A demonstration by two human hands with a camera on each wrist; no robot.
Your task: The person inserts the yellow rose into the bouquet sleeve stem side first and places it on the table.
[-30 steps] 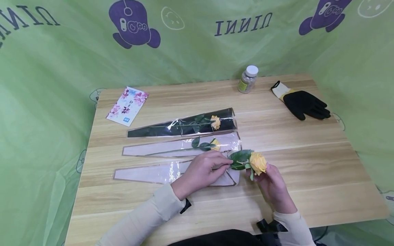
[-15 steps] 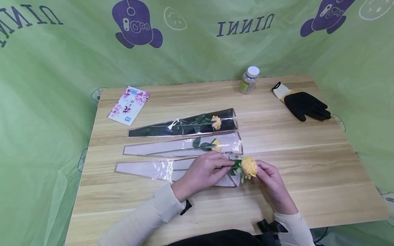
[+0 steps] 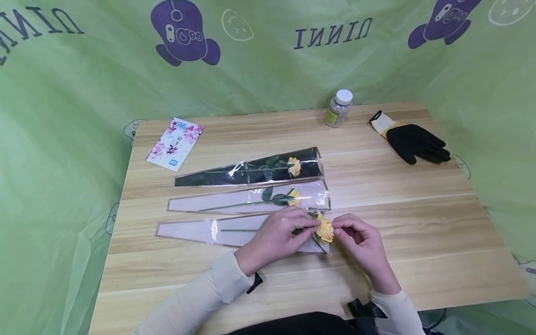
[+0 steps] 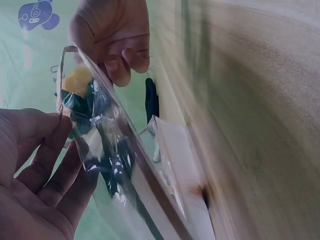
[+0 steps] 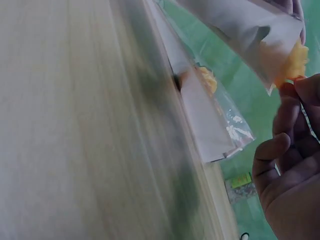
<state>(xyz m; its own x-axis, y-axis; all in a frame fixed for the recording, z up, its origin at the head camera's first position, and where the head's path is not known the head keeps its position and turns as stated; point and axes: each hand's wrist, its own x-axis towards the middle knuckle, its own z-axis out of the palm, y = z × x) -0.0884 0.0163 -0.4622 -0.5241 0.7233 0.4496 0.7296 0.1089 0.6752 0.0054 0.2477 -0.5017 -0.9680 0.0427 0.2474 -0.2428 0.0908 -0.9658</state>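
Note:
In the head view a yellow artificial rose [image 3: 324, 231] sits partway in the mouth of the nearest flower sleeve [image 3: 188, 230], white-backed with a clear front. Its green stem shows through the film. My left hand [image 3: 282, 235] pinches the sleeve's rim between thumb and finger, which the left wrist view shows close up, with dark green leaves [image 4: 75, 103] inside the film. My right hand [image 3: 364, 244] pinches the outer petals of the bloom with thumb and fingertip. In the right wrist view the bloom [image 5: 298, 59] pokes past the sleeve's open end.
Beyond lie a white sleeve [image 3: 238, 202] and a black sleeve [image 3: 222, 174], each with a yellow rose inside. A flowered card [image 3: 174, 144] lies back left. A white-capped bottle [image 3: 337, 109] and a black work glove [image 3: 412, 142] are at the back right of the wooden table [image 3: 444, 242].
The rose has moved left into the sleeve, its leaves going under the film and its stem reaching further down. My right hand has followed it left; my left hand stays at the rim.

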